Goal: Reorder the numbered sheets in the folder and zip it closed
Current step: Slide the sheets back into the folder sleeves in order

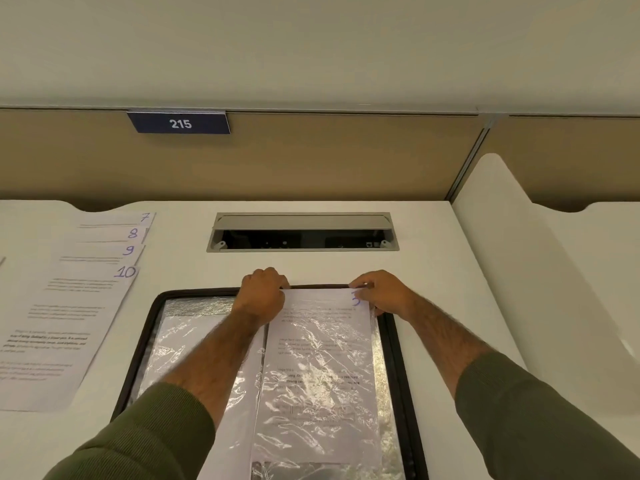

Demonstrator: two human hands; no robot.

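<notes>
Nearest, two green sleeves point(145, 434) reach forward over the folder point(398, 358), which lies open and flat on the worktop point(433, 265), its dark zip edge framing crinkled, shiny plastic pockets. On its right half lies a printed sheet point(318, 358) under or partly in a plastic pocket point(332, 441). Its long axis runs straight away from the person. The blue number at its top right corner looks like a 5, though a finger half covers it.

Both hands sit at the far end of that sheet, one to a corner. The left hand point(263, 292) has its fingers curled over the top left corner and grips it. The right hand point(381, 292) pinches the top right corner between thumb and fingers. So the sheet hangs toward the person from the hands, and any slide goes along that long axis, both hands equally near.

Further left, loose sheets point(69, 323) marked 7, 8, 9 and 10 lie fanned, well apart from the folder. Beyond are an open cable hatch point(303, 232) and a number plate point(180, 123) reading 215.
</notes>
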